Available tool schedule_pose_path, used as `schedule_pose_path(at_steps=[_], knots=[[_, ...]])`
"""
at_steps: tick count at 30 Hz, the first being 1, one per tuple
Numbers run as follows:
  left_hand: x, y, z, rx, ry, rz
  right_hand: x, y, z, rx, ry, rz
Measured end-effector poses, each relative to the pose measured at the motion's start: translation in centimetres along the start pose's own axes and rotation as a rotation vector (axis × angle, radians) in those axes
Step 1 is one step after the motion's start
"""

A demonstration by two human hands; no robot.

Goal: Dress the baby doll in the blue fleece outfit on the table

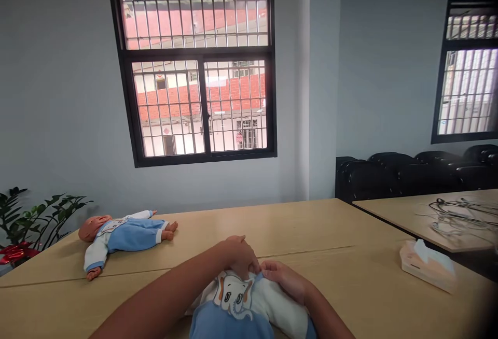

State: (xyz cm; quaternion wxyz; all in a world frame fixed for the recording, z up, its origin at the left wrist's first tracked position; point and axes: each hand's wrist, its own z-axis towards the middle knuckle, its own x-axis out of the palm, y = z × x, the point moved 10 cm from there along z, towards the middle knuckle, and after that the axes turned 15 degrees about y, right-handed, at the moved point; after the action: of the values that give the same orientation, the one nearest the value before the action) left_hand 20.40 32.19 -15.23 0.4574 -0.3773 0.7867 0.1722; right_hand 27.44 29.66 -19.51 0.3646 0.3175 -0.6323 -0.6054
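Note:
A light-blue and white baby outfit [231, 321] with an elephant face on its chest lies right in front of me, cut off by the bottom edge. Its sleeve on the right looks rounded, but I cannot tell whether a doll is inside. My left hand [241, 257] reaches over to the neckline, with its fingers bent down and pressed at the collar edge. Close beside it, my right hand [286, 279] pinches the collar near the shoulder between thumb and fingers. Both hands hide most of the neck opening.
A baby doll [132, 234] in a similar outfit lies on its back at the table's far left. A tissue box [428, 266] stands on the right of the wooden table [303, 225]. Cables [462, 212] lie on another table, black chairs [397, 175] behind. A plant [37, 214] stands left.

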Motion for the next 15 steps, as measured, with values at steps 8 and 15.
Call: schedule_pose_path(at_steps=[8, 15], knots=[[0.4, 4.4, -1.5, -0.108, -0.032, -0.004, 1.4, 1.2, -1.8, 0.095, -0.026, -0.204], [1.2, 8.0, -1.6, -0.194, -0.115, 0.001, 4.3, 1.7, -4.3, 0.044, -0.028, -0.265]])
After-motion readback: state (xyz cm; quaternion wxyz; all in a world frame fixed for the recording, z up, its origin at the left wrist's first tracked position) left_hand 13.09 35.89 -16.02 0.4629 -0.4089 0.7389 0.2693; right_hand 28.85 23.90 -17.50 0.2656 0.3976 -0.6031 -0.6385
